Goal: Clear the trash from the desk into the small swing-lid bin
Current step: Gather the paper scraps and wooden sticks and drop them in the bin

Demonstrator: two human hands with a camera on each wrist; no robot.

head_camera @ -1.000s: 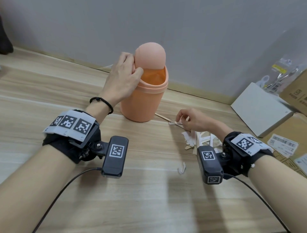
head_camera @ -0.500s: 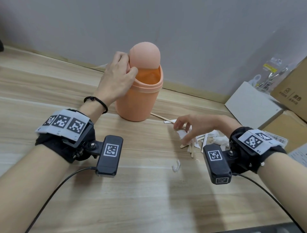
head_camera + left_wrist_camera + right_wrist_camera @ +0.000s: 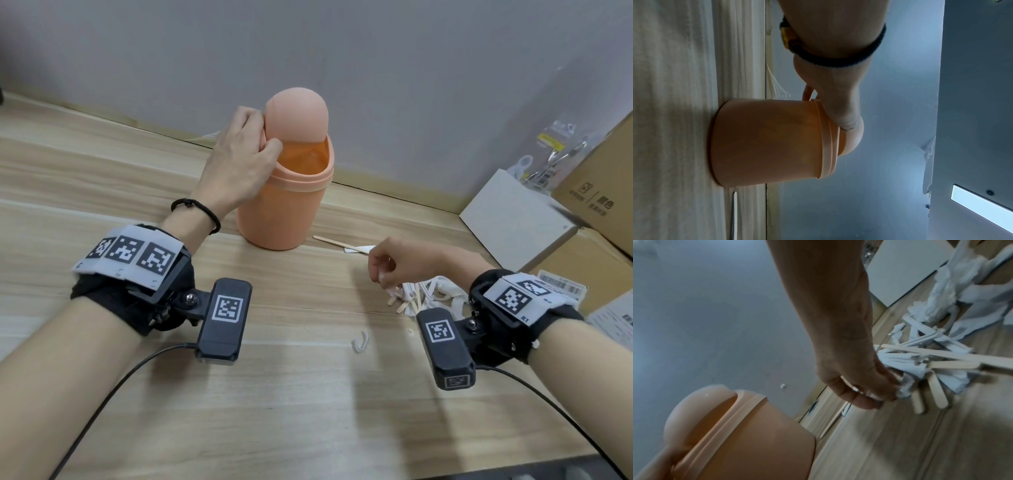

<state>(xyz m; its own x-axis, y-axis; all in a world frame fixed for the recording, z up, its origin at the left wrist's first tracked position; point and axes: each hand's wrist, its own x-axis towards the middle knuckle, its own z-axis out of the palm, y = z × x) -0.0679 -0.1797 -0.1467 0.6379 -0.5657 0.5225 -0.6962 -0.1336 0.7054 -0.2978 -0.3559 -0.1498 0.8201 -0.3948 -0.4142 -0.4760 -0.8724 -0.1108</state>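
Note:
A small orange bin (image 3: 284, 212) stands on the wooden desk by the wall. My left hand (image 3: 246, 150) grips its domed swing lid (image 3: 296, 116), fingers behind and thumb in front, holding it tilted so the mouth gapes. The left wrist view shows the bin (image 3: 766, 141) with my left hand (image 3: 838, 97) on the rim. My right hand (image 3: 387, 270) reaches down to a pile of white paper wrappers and wooden sticks (image 3: 421, 294). In the right wrist view its fingertips (image 3: 869, 391) pinch the edge of a wrapper (image 3: 904, 391) in that pile (image 3: 941, 356).
One wooden stick (image 3: 337, 241) lies on a paper slip right of the bin. A curled paper scrap (image 3: 361, 341) sits nearer me. A white box (image 3: 513, 219), cardboard boxes (image 3: 599, 178) and plastic bags (image 3: 555, 144) crowd the right side.
My right hand moved from the lone stick beside the bin back and down onto the pile of wrappers and sticks. My left hand stayed on the tilted lid.

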